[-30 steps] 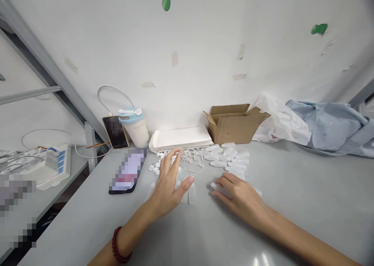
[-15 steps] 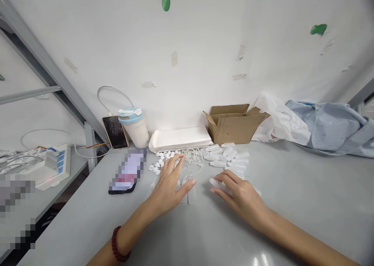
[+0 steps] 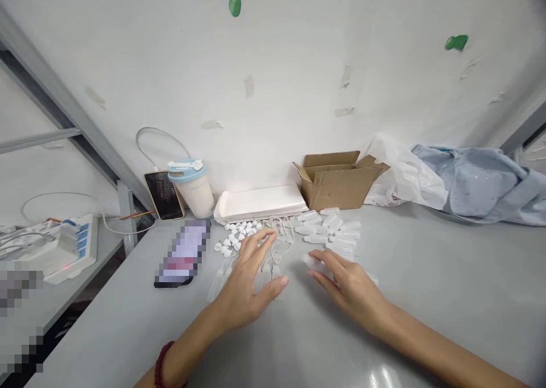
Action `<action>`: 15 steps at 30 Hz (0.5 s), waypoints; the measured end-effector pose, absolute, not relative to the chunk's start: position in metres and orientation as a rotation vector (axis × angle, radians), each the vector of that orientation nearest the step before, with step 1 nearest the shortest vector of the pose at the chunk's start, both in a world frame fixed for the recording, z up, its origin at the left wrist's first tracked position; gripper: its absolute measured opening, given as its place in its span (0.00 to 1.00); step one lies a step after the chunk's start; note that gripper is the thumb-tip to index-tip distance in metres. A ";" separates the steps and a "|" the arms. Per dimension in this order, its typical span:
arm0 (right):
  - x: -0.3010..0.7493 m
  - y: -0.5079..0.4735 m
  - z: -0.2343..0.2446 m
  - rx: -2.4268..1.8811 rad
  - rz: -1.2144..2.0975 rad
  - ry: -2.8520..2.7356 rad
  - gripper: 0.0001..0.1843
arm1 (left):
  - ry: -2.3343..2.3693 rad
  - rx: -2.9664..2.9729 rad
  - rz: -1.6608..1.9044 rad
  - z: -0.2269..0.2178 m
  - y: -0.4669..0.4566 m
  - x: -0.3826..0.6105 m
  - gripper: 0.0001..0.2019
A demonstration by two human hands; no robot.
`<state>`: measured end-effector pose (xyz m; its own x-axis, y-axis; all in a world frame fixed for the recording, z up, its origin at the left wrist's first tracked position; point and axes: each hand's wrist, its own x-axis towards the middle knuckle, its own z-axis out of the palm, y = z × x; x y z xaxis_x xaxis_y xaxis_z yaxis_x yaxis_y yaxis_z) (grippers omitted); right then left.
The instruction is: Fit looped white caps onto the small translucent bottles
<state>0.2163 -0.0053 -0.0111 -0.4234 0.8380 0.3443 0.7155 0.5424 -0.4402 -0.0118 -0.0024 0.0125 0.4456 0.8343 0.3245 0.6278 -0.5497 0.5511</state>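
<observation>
My right hand [image 3: 352, 283] pinches a translucent plastic tube [image 3: 307, 260] between thumb and fingertips, just above the grey table. The palm and fingers hide most of that tube. My left hand [image 3: 245, 285] holds nothing; its fingers and thumb are spread over white strings [image 3: 277, 251] and more clear tubes [image 3: 219, 280], which it partly covers. Small white caps [image 3: 232, 237] lie scattered beyond the left fingers. A pile of loose translucent tubes [image 3: 333, 226] rests past the right hand.
Along the wall stand a lidded cup [image 3: 196, 197], a flat white stack [image 3: 264, 203], an open cardboard box [image 3: 339, 189], a white plastic bag [image 3: 401, 172] and blue cloth [image 3: 482, 180]. A phone [image 3: 187, 248] lies left, another phone [image 3: 164, 195] leans behind, and a power strip [image 3: 77, 251] sits far left.
My left hand has shifted slightly towards me, uncovering more of the strings and tubes. The right hand keeps the tube almost in place. The view has turned slightly right.
</observation>
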 end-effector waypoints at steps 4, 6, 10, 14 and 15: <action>0.216 -0.004 -0.012 -1.292 0.346 -2.219 0.16 | 1.138 2.289 0.804 0.019 -0.013 -0.009 0.30; 0.216 -0.004 -0.012 -1.340 0.362 -2.195 0.19 | 1.104 2.274 0.791 0.021 -0.017 -0.008 0.30; 0.215 -0.003 -0.010 -1.333 0.353 -2.189 0.23 | 1.063 2.252 0.773 0.023 -0.021 -0.007 0.30; 0.215 -0.002 -0.010 -1.191 0.347 -2.247 0.23 | 1.026 2.219 0.764 0.024 -0.022 -0.006 0.29; 0.215 -0.002 -0.010 -1.180 0.350 -2.257 0.22 | 1.019 2.213 0.763 0.024 -0.023 -0.006 0.29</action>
